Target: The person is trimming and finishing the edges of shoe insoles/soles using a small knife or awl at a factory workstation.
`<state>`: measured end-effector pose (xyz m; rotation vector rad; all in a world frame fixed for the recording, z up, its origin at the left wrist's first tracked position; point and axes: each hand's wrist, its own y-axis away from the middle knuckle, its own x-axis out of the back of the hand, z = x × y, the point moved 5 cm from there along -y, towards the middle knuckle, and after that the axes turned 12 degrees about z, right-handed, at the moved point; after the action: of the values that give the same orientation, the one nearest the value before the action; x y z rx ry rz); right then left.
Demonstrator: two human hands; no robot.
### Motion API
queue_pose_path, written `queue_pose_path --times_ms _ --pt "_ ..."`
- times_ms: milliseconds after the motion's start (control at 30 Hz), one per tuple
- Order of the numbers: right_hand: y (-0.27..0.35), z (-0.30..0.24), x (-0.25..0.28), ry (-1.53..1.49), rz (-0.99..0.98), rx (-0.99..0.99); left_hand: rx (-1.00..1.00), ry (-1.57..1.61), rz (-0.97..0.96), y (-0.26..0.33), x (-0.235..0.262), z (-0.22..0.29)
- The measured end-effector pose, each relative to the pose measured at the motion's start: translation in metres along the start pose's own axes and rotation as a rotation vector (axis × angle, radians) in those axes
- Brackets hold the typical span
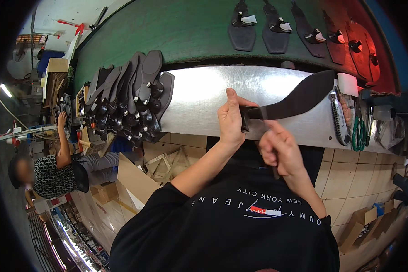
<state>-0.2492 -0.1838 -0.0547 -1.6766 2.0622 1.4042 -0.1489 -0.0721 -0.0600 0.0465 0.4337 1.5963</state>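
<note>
Shoe workshop: stacked black soles (131, 97) on steel surface (199, 97), more soles on green belt (186, 27), cutter (340, 122), scissors (359, 133).

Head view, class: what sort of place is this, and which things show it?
Probably a shoe workshop: a stack of dark soles on the metal bench, more soles on a green belt, and the hands working one sole.
</note>
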Motion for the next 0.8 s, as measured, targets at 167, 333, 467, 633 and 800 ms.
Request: queue_pose_path --times_ms 167,333,467,633,800 --pt "0.007 -0.013 0.002 0.136 0.072 0.125 0.045 0.032 0.098 -0.004 0.003 0.002" --pt "0.013 -0.031 -0.007 1.127 0.284 1.082 -0.025 -0.019 0.107 -0.003 0.009 0.01" --pt "0.01 -0.025 -0.011 1.097 0.2 1.13 -0.203 -0.147 0.015 0.002 0.0 0.029" --pt "0.022 -0.021 -0.026 1.044 -0.02 1.039 -0.04 -0.032 -0.014 -0.007 0.007 0.022" --pt "0.024 -0.032 -0.016 1.108 0.244 1.056 0.96 0.804 -0.044 0.006 -0.019 -0.003"
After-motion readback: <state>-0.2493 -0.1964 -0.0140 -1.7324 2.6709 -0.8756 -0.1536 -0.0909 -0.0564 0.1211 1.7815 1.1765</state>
